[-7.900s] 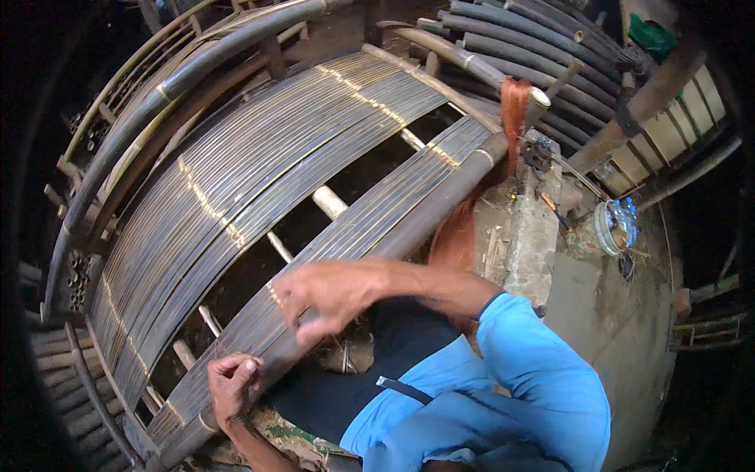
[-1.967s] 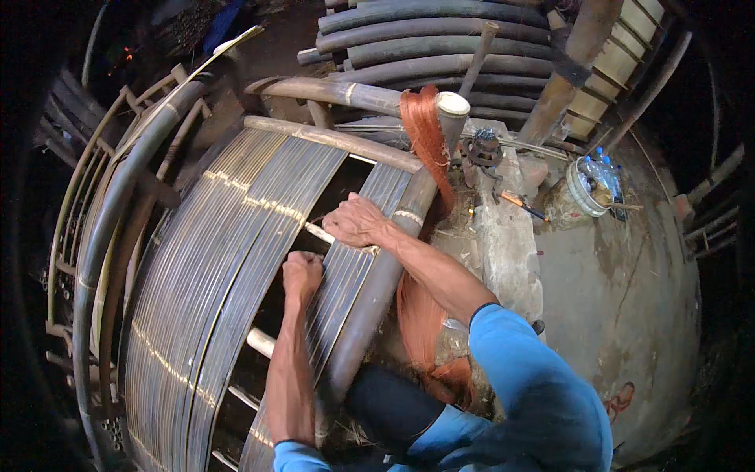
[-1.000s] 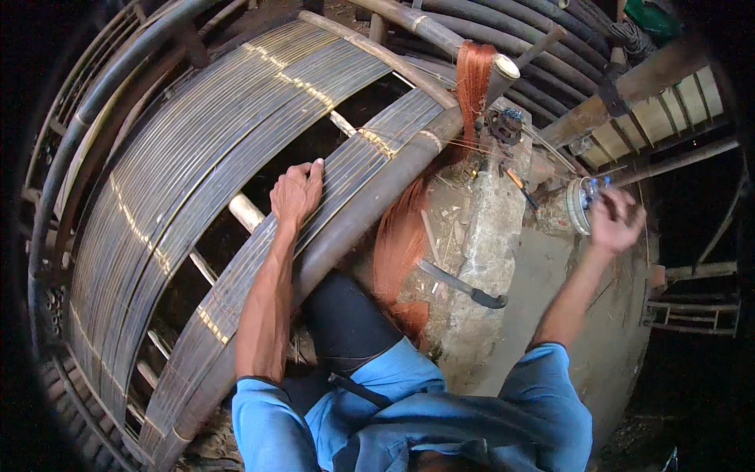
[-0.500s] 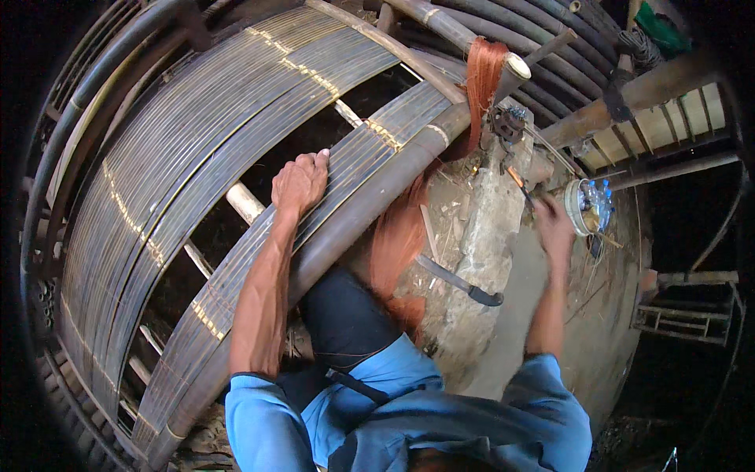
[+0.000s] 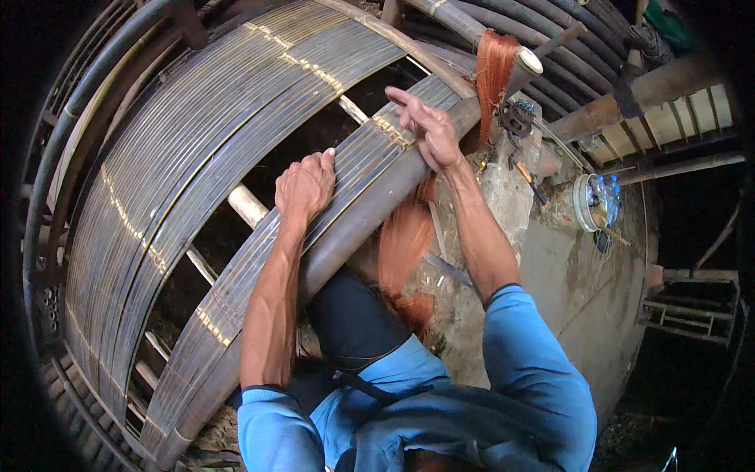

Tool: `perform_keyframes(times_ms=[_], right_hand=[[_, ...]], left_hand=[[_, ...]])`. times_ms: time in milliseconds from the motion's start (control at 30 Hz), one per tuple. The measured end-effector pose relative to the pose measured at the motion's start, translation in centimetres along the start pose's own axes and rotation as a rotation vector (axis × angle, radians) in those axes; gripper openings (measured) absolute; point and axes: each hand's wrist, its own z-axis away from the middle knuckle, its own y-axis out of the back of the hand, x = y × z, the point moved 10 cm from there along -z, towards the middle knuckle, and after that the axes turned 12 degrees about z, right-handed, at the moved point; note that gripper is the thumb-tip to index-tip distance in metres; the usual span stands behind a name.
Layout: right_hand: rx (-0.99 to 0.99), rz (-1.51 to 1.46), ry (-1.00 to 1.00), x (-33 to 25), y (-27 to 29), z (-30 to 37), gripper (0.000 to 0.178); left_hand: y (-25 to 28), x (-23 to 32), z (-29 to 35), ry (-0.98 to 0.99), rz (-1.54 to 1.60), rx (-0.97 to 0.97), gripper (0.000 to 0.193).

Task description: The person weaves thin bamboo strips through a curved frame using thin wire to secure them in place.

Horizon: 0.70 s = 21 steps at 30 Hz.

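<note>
Dark, narrow bamboo slats (image 5: 354, 161) are tied with pale lashings into a long strip beside a thick bamboo pole (image 5: 358, 224). My left hand (image 5: 305, 187) is closed over the inner edge of this strip, its fingers curled down and partly hidden. Over the strip's far end, near a lashing (image 5: 391, 130), hovers my right hand (image 5: 431, 132). Its fingers are stretched and apart, slightly blurred, and nothing shows in them. A wider slatted panel (image 5: 212, 134) lies to the left, across a dark gap bridged by crosspieces (image 5: 248, 206).
Reddish-brown fibre (image 5: 495, 67) hangs over a pole end, with more (image 5: 405, 244) by my knee. On the ground are an orange-and-black tool (image 5: 532, 185) and a curved tool (image 5: 447, 269) partly behind my right arm. A bucket (image 5: 583, 206) with bottles stands to the right.
My right hand has swung left from beside the orange-and-black tool and bucket to above the slatted strip. That tool now lies apart from it. My left hand keeps its hold.
</note>
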Motion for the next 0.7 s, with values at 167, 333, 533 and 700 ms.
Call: perform_keyframes(times_ms=[167,333,533,700], right_hand=[[0.115,-0.671,0.029,-0.4,-1.1,-0.9,0.043],[0.074,-0.246,0.108,-0.1,-1.5,2.0,0.044],[-0.103,0.142,-0.019,-1.1,-4.2,4.4,0.043],[0.158,0.368,0.014,1.7,0.5,4.3,0.041]], left_hand=[[0.0,0.0,0.3,-0.004,0.004,0.023,0.056],[-0.7,-0.4,-0.5,-0.006,0.003,-0.010,0.056],[0.6,0.2,0.0,-0.013,0.054,0.021,0.043],[6.1,1.8,0.2,-0.436,-0.173,0.374,0.025]])
